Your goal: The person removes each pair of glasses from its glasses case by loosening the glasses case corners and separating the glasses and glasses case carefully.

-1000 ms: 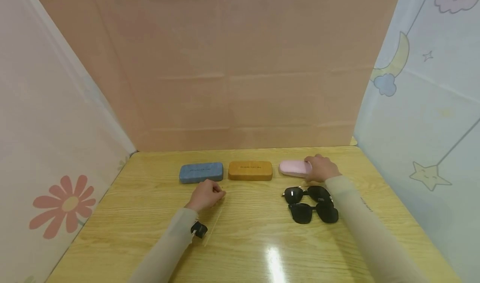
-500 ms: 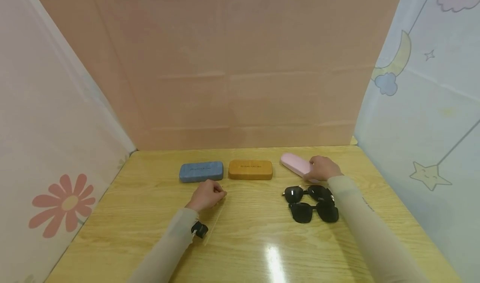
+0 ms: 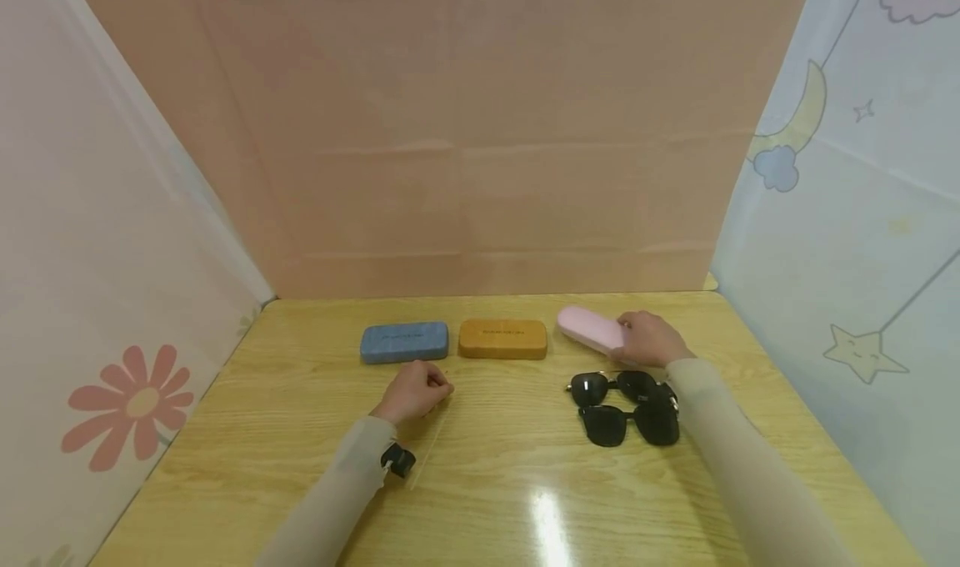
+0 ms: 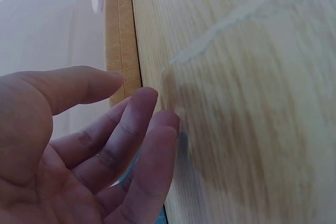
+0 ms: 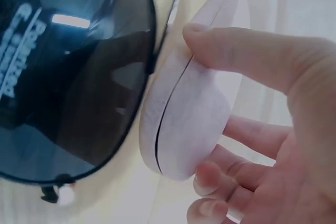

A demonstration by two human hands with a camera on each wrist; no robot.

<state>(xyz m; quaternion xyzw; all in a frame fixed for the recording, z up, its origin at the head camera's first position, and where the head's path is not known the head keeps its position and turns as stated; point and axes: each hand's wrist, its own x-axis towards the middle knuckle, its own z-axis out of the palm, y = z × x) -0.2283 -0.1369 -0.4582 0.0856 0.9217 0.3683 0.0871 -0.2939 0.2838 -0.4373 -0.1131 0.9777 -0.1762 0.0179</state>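
Note:
My right hand (image 3: 649, 338) grips the near right end of a pink glasses case (image 3: 588, 328), which lies slanted at the back right of the table. In the right wrist view the thumb presses on the case (image 5: 189, 114) near its dark seam, with the fingers curled at its other side. My left hand (image 3: 414, 392) rests on the table with loosely bent fingers and holds nothing. Just beyond it are a blue glasses case (image 3: 405, 343) and an orange glasses case (image 3: 502, 339). The orange case (image 4: 122, 40) also shows past the thumb in the left wrist view.
Two pairs of dark sunglasses lie in front of the right hand: thin-framed sunglasses (image 3: 590, 389) behind, black-framed sunglasses (image 3: 604, 426) nearer. The right forearm passes close beside them. A pinkish sheet (image 3: 487, 133) stands behind the wooden table (image 3: 480, 467).
The pink case has turned from lying nearly straight to slanting, its right end swung nearer to me, with my right hand on it. My left hand has stayed in place.

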